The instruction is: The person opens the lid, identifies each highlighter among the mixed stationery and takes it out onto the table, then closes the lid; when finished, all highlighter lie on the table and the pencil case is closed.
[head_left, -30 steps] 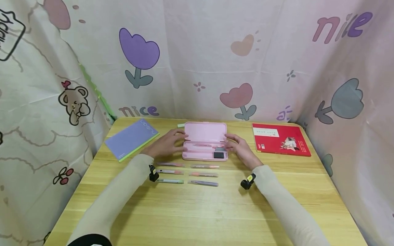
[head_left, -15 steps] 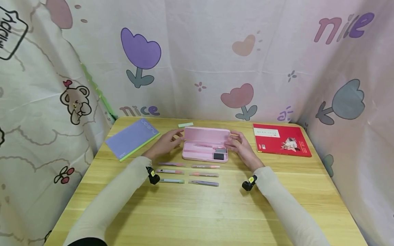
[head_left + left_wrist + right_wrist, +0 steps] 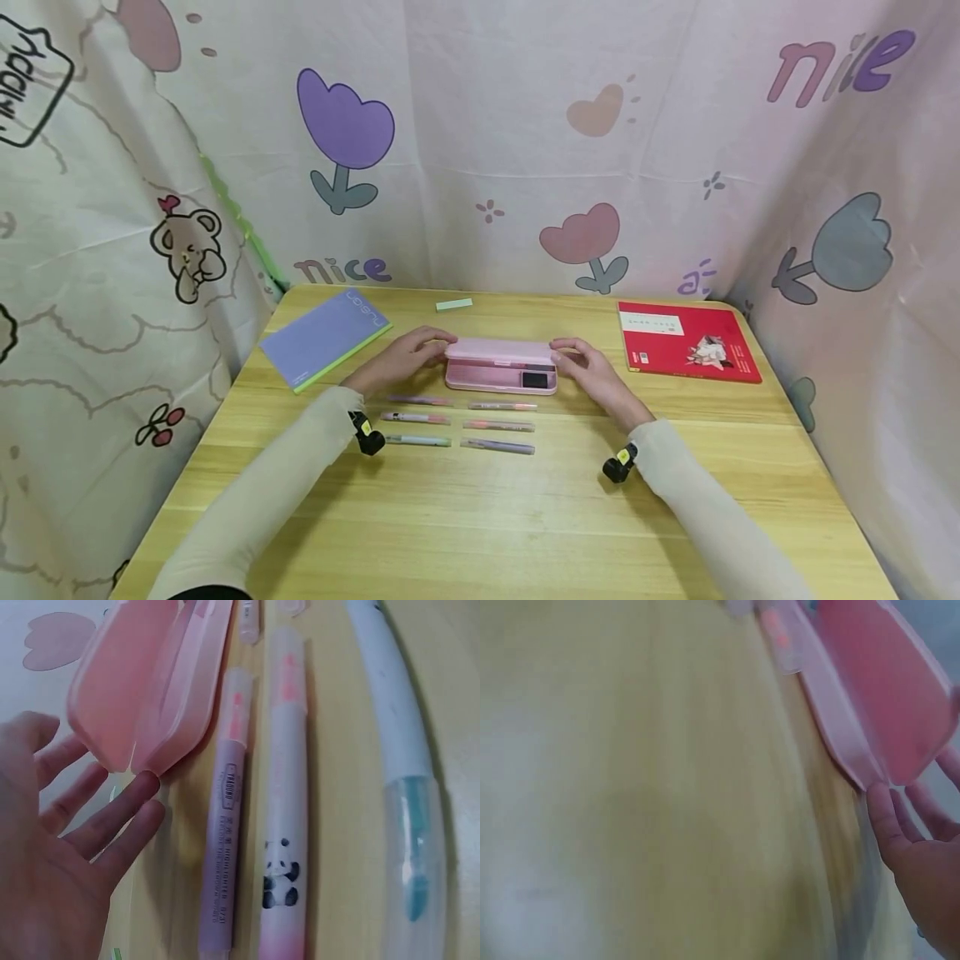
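A pink plastic pencil case (image 3: 501, 379) stands at the middle back, its lid (image 3: 498, 350) tilted partway down over the base. A black block (image 3: 535, 380) shows inside at the right. My left hand (image 3: 405, 358) is at the left end, fingers extended, fingertips right at the corner of lid and base; the left wrist view shows these fingers (image 3: 112, 817) spread. At the opposite end my right hand (image 3: 596, 375) touches the case, its fingers (image 3: 885, 817) nearly straight. In front lie two columns of highlighters, among them a purple one (image 3: 223, 840) and one with a panda (image 3: 283, 825).
Back left on the wooden table (image 3: 480, 517) lies a blue-purple notebook (image 3: 326, 337). A red book (image 3: 688, 342) lies at the right. Behind the case is a small pale green strip (image 3: 453, 305). A patterned curtain (image 3: 465, 125) hangs behind the table.
The pencil case's lid has swung down toward me from upright to nearly over the base. Both hands have followed it at the ends. The pale green strip behind now shows fully.
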`<action>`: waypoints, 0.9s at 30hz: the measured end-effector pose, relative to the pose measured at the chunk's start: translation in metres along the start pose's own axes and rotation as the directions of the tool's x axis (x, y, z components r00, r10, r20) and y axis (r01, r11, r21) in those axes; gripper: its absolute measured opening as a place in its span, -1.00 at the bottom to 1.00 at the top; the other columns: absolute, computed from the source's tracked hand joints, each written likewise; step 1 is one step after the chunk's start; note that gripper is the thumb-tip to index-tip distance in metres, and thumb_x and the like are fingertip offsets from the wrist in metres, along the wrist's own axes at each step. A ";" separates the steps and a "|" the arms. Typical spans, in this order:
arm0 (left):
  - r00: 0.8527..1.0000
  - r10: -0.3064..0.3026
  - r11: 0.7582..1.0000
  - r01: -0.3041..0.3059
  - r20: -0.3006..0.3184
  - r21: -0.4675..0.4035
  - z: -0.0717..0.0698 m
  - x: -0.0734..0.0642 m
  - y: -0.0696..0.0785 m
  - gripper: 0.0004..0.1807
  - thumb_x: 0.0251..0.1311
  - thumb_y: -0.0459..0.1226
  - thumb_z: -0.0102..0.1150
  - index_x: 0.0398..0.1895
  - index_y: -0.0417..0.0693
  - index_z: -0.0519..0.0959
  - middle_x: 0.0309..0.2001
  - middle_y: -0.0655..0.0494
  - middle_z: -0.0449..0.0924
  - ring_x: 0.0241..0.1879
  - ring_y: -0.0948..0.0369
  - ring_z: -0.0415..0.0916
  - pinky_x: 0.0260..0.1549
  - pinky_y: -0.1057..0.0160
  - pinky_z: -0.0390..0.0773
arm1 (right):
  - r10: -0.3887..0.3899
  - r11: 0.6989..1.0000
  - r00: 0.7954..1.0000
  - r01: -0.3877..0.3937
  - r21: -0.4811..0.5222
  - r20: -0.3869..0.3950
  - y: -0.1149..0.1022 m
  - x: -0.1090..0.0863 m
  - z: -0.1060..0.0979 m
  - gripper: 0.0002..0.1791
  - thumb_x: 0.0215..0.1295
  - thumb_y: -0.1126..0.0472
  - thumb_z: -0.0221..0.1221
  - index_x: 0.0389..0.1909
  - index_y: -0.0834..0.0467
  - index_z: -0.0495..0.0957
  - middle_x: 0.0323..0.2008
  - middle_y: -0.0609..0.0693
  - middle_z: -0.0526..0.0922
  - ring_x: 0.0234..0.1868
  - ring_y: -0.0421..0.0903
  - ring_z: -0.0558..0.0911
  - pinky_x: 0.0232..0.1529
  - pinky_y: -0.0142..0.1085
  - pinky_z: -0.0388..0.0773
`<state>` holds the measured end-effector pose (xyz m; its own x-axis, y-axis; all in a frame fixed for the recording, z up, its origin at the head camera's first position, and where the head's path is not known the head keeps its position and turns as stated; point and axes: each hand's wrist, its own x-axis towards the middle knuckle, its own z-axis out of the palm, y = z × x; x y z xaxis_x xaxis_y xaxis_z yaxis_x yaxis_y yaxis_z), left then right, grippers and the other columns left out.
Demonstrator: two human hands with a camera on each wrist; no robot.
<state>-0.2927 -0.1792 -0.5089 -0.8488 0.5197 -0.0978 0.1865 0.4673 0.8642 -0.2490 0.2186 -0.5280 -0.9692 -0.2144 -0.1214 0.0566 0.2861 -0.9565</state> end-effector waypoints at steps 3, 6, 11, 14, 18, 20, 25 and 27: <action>1.000 0.003 0.998 -0.004 0.010 0.070 0.002 -0.002 0.000 -0.51 0.67 0.12 0.06 0.48 0.19 0.55 0.56 0.04 0.40 0.53 -0.06 0.45 0.55 -0.18 0.44 | -0.049 0.994 0.998 0.052 -0.099 0.036 0.003 -0.007 0.000 -0.44 0.62 -0.03 0.26 0.51 0.08 0.47 0.57 0.20 0.44 0.55 0.25 0.49 0.58 0.16 0.43; 0.999 0.026 0.991 -0.030 0.031 0.127 0.005 -0.004 0.000 -0.48 0.62 0.10 0.15 0.49 0.16 0.55 0.60 0.03 0.34 0.56 -0.07 0.41 0.57 -0.20 0.39 | -0.101 0.981 0.993 0.110 -0.159 0.063 0.005 -0.010 0.001 -0.45 0.61 0.10 0.29 0.50 0.15 0.47 0.54 0.25 0.44 0.48 0.29 0.53 0.56 0.19 0.44; 0.997 0.065 0.971 -0.072 0.039 0.229 0.011 0.000 -0.001 -0.51 0.61 0.01 0.21 0.47 0.05 0.59 0.62 -0.03 0.31 0.55 -0.07 0.39 0.58 -0.16 0.40 | -0.139 0.969 0.988 0.150 -0.196 0.064 0.006 -0.010 0.003 -0.45 0.54 0.20 0.35 0.46 0.23 0.51 0.52 0.27 0.43 0.38 0.25 0.59 0.52 0.16 0.50; 0.996 0.083 0.961 -0.089 0.034 0.264 0.015 0.003 -0.002 -0.52 0.63 -0.02 0.19 0.47 0.02 0.60 0.62 -0.06 0.31 0.57 -0.09 0.36 0.58 -0.16 0.39 | -0.145 0.963 0.988 0.152 -0.222 0.046 0.007 -0.008 0.003 -0.46 0.51 0.24 0.37 0.44 0.24 0.54 0.52 0.27 0.43 0.37 0.23 0.60 0.50 0.13 0.54; 0.995 0.100 0.957 -0.101 0.017 0.274 0.020 0.007 0.000 -0.53 0.66 -0.06 0.14 0.47 -0.04 0.59 0.62 -0.10 0.31 0.56 -0.11 0.36 0.57 -0.17 0.40 | -0.160 0.956 0.987 0.162 -0.243 0.028 0.008 -0.005 0.001 -0.47 0.49 0.28 0.37 0.42 0.26 0.55 0.54 0.29 0.41 0.36 0.26 0.60 0.48 0.14 0.56; 0.995 0.099 0.957 -0.096 0.002 0.274 0.023 0.008 0.003 -0.54 0.67 -0.09 0.14 0.46 -0.05 0.60 0.60 -0.11 0.32 0.55 -0.10 0.38 0.57 -0.17 0.41 | -0.170 0.952 0.985 0.172 -0.253 0.031 0.008 -0.005 -0.001 -0.47 0.50 0.29 0.36 0.43 0.28 0.55 0.57 0.32 0.37 0.37 0.28 0.60 0.48 0.15 0.55; 0.996 0.089 0.956 -0.079 -0.022 0.282 0.028 0.010 0.007 -0.55 0.66 -0.12 0.15 0.47 -0.06 0.60 0.59 -0.11 0.34 0.55 -0.09 0.38 0.56 -0.16 0.42 | -0.154 0.954 0.987 0.158 -0.253 0.036 0.007 -0.004 -0.003 -0.46 0.52 0.27 0.35 0.46 0.24 0.55 0.64 0.29 0.29 0.43 0.28 0.58 0.49 0.11 0.54; 0.996 0.090 0.956 -0.079 -0.027 0.284 0.029 0.009 0.009 -0.55 0.67 -0.12 0.15 0.48 -0.06 0.59 0.59 -0.12 0.34 0.55 -0.10 0.37 0.56 -0.17 0.42 | -0.142 0.956 0.989 0.146 -0.255 0.032 0.006 -0.004 -0.003 -0.46 0.52 0.27 0.35 0.47 0.22 0.55 0.65 0.27 0.28 0.44 0.27 0.57 0.49 0.11 0.54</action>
<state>-0.2848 -0.1496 -0.5167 -0.8415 0.5402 -0.0063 0.3857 0.6089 0.6932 -0.2456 0.2245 -0.5328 -0.9592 -0.2827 0.0077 -0.1484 0.4801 -0.8646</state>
